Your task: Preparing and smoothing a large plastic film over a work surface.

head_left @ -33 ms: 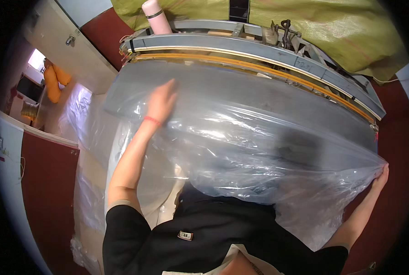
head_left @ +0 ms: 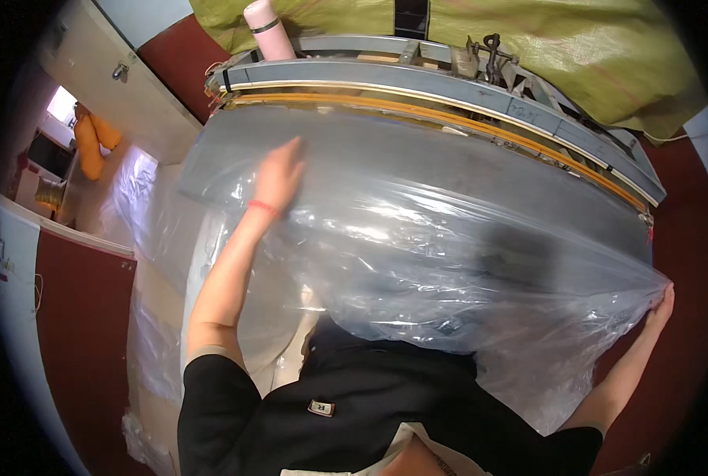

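— Comparing with the picture just before, has anything shifted?

— Hardly. The left hand (head_left: 279, 176) lies as it did, fingers spread flat on the clear plastic sheet (head_left: 449, 238) near the bench's far-left corner, a red band at the wrist.

— And the other?

— The right hand (head_left: 662, 305) is pinched shut on the sheet's edge at the bench's right end, pulling it taut.

— Where does the sheet sit?

— Draped over the grey bench (head_left: 417, 151), from the yellow-edged metal frame (head_left: 449, 95) at its far edge down to the person's chest. I'd judge the spreading paused mid-stretch.
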`<act>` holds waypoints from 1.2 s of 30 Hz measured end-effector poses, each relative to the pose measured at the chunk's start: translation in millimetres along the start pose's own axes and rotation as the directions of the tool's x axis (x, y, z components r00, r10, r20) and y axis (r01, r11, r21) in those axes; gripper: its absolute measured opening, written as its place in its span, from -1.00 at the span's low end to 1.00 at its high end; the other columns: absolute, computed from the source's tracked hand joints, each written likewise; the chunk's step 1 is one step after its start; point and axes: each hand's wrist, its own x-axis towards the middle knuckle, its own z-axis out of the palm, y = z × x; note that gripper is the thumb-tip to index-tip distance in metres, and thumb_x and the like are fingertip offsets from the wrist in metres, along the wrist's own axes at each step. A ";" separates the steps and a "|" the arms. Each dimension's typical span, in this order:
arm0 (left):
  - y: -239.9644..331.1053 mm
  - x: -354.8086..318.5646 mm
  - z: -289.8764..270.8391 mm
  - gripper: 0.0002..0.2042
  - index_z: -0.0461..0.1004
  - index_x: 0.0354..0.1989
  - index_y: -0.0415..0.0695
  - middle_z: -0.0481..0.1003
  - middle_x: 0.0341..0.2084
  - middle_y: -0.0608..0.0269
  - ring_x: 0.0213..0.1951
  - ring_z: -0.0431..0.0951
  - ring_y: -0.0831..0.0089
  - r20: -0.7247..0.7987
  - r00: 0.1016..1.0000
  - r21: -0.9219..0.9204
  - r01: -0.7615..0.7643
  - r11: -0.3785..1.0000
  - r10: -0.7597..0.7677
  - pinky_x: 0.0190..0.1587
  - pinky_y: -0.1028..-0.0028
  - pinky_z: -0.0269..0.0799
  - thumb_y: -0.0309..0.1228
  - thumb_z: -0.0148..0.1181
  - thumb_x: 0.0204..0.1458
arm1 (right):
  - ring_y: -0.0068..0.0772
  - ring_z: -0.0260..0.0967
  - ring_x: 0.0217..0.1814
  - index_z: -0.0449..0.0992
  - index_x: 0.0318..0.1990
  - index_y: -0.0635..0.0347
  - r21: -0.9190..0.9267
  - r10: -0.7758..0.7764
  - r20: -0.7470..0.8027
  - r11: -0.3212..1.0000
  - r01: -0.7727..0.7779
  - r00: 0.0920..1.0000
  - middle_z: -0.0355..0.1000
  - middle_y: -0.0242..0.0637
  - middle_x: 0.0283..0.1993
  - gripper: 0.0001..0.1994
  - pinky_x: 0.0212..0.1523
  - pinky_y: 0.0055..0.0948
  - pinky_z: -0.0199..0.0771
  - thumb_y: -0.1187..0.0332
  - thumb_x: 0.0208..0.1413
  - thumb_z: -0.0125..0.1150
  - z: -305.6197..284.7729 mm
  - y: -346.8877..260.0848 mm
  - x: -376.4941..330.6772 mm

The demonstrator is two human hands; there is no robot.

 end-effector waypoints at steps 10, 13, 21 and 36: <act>1.8 44.6 9.4 -0.89 0.30 -0.40 -0.20 0.31 -0.53 0.18 -0.42 0.32 0.39 -0.297 0.854 -0.484 0.251 0.838 -0.427 -0.30 0.41 0.27 -0.42 -0.04 0.00 | -0.41 0.33 -0.44 0.52 -0.44 0.16 -0.216 -0.214 -0.389 0.967 0.137 0.896 0.41 -0.37 -0.47 -0.79 -0.40 -0.39 0.30 0.29 0.01 -0.04 31.5 -0.2 56.5; -29.4 68.8 5.1 -0.87 0.30 -0.42 -0.19 0.25 -0.61 0.39 -0.53 0.28 0.52 -0.132 0.727 -0.700 0.413 0.583 -0.674 -0.46 0.52 0.23 -0.40 -0.11 0.01 | -0.22 0.35 -0.39 0.48 -0.46 0.20 -0.944 -0.619 -0.087 0.302 0.134 0.781 0.42 -0.15 -0.44 -0.75 -0.34 -0.32 0.31 0.28 0.00 -0.11 159.6 -2.6 15.5; -177.8 114.9 56.2 -0.85 0.26 -0.56 -0.10 0.16 -0.68 0.52 -0.59 0.12 0.71 -0.298 0.753 -0.681 0.262 0.683 -0.586 -0.53 0.67 0.09 -0.39 -0.03 0.02 | -0.65 0.16 -0.56 0.40 -0.50 0.22 -0.433 -0.454 -0.203 0.836 0.337 0.867 0.24 -0.50 -0.64 -0.81 -0.51 -0.61 0.21 0.29 0.03 0.07 238.5 85.4 60.5; -120.0 139.5 61.8 -0.81 0.29 -0.74 -0.15 0.25 -0.76 0.44 -0.71 0.21 0.62 -0.328 0.613 -0.834 0.170 0.525 -0.719 -0.63 0.60 0.24 -0.52 -0.08 -0.12 | -0.39 0.32 -0.38 0.34 -0.35 0.30 -0.499 -0.515 -0.495 0.828 0.256 0.700 0.37 -0.22 -0.38 -0.85 -0.29 -0.46 0.32 0.43 -0.09 0.05 197.3 91.7 95.7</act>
